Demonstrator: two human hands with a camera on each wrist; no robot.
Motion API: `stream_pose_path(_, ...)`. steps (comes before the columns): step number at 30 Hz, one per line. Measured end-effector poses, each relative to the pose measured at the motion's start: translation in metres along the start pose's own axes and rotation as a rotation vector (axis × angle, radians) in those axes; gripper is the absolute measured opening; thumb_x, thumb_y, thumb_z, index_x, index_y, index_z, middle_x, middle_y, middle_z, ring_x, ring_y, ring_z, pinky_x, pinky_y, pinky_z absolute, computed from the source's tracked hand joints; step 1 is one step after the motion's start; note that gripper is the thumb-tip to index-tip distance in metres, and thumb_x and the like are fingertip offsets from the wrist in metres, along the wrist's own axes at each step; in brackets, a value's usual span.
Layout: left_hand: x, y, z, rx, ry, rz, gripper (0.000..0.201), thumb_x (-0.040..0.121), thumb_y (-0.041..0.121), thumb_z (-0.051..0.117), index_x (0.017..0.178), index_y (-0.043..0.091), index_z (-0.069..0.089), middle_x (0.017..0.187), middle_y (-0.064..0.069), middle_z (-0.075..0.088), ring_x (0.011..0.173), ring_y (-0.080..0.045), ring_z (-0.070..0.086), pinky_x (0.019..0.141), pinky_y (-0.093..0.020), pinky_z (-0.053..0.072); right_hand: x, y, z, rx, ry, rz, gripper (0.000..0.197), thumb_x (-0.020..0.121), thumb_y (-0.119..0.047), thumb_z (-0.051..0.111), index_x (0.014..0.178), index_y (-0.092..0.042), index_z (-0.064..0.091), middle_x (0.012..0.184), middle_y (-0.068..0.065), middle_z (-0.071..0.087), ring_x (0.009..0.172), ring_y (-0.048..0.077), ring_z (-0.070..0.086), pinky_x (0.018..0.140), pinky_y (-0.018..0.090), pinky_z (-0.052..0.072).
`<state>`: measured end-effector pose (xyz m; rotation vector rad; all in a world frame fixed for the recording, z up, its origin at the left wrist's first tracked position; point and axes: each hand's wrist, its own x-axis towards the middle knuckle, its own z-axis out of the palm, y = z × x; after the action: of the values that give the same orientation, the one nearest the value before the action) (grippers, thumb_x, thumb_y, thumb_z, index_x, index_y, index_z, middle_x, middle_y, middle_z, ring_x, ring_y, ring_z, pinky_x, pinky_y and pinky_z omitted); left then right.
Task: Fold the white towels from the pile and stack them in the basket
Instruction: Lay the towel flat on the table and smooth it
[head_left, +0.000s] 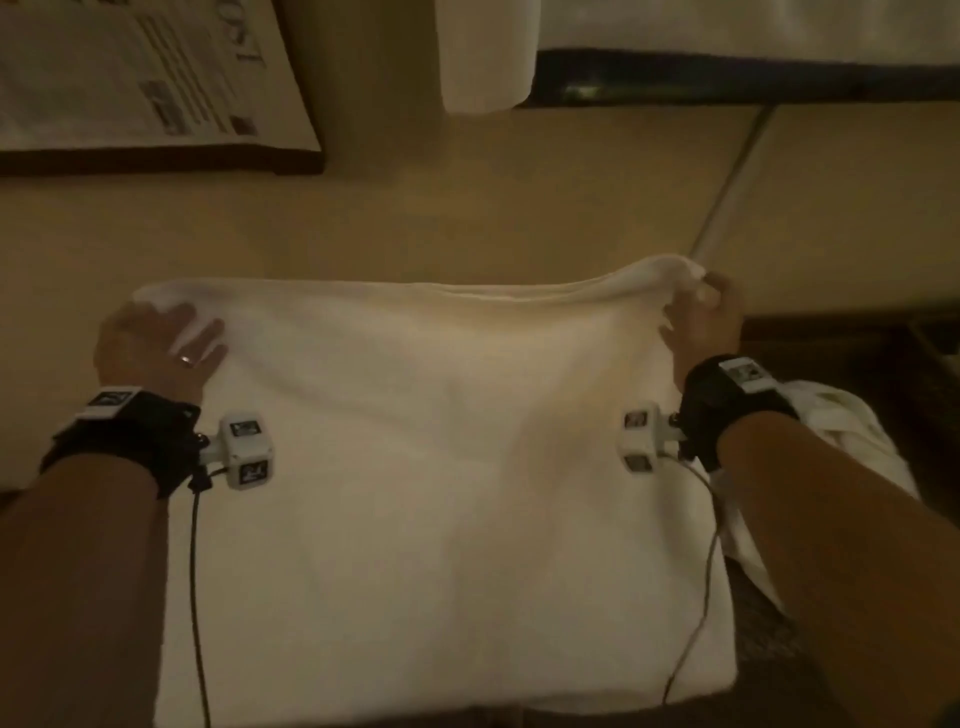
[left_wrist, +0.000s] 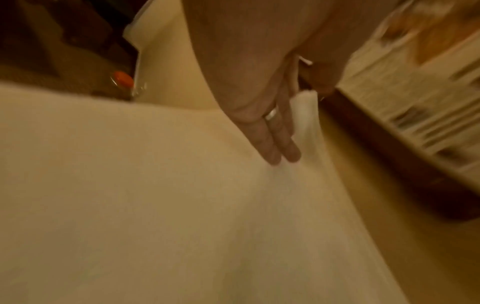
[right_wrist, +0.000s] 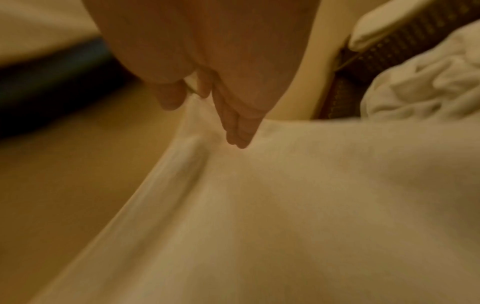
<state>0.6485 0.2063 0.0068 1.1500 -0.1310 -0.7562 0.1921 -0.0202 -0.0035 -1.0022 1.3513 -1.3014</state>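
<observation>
A large white terry towel (head_left: 441, 441) lies spread between both arms, its far edge lifted. The left hand (head_left: 156, 345) pinches the far left corner, its other fingers (left_wrist: 275, 142) straight and together on the cloth; the right hand (head_left: 701, 317) is clamped on the raised far right corner. A crumpled white towel pile (head_left: 841, 431) sits just right of the right wrist

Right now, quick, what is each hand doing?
Left hand: pinching the towel's far left corner.
Right hand: gripping the towel's far right corner.
</observation>
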Motion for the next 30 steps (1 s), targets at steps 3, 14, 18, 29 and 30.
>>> stream_pose_path(3, 0.006, -0.064, -0.016, 0.558, -0.089, -0.189, 0.041, 0.083, 0.057, 0.053, 0.114, 0.034, 0.067, 0.140, 0.004, 0.049, 0.129, -0.035, 0.047, 0.108, -0.048, 0.035, -0.001, 0.086, -0.001, -0.705, -0.322, -0.052, 0.062, 0.096, -0.036, 0.058, 0.149, -0.021, 0.029, 0.149, 0.011, 0.041, 0.131, 0.034, 0.045, 0.104, 0.042, 0.040)
stream_pose_path(14, 0.057, -0.171, -0.054, 1.861, -0.302, -0.250, 0.087, 0.089, 0.065, 0.050, 0.155, 0.039, 0.001, 0.164, 0.003, -0.015, 0.151, -0.031, -0.005, 0.120, -0.052, 0.012, 0.029, 0.188, 0.033, -1.621, -0.769, -0.061, 0.072, 0.089, -0.068, 0.031, 0.148, -0.044, -0.003, 0.161, 0.002, -0.012, 0.145, 0.045, -0.001, 0.111, 0.063, 0.024)
stream_pose_path(18, 0.111, -0.173, -0.036, 1.865, -0.302, -0.168, 0.087, 0.089, 0.062, 0.054, 0.156, 0.034, 0.007, 0.165, 0.000, -0.009, 0.151, -0.031, 0.000, 0.120, -0.053, 0.013, 0.065, 0.197, 0.059, -1.685, -0.756, -0.127, 0.072, 0.086, -0.070, 0.027, 0.150, -0.043, 0.004, 0.161, 0.007, -0.008, 0.143, 0.050, 0.003, 0.109, 0.065, 0.026)
stream_pose_path(29, 0.064, -0.178, -0.056, 1.876, -0.423, 0.022, 0.095, 0.076, 0.083, 0.034, 0.155, 0.037, 0.010, 0.165, 0.004, -0.006, 0.151, -0.024, 0.002, 0.121, -0.051, 0.010, 0.010, 0.183, 0.006, -1.583, -0.752, -0.254, 0.076, 0.095, -0.062, 0.031, 0.156, -0.024, 0.007, 0.163, 0.009, -0.006, 0.150, 0.030, 0.002, 0.120, 0.048, 0.013)
stream_pose_path(30, 0.047, -0.179, -0.063, 1.876, -0.426, 0.018, 0.095, 0.076, 0.081, 0.034, 0.155, 0.037, 0.007, 0.165, 0.003, -0.008, 0.151, -0.024, 0.001, 0.121, -0.051, 0.009, -0.009, 0.186, -0.007, -1.599, -0.743, -0.253, 0.074, 0.095, -0.062, 0.028, 0.156, -0.025, 0.007, 0.163, 0.009, -0.005, 0.150, 0.030, 0.002, 0.119, 0.048, 0.012)
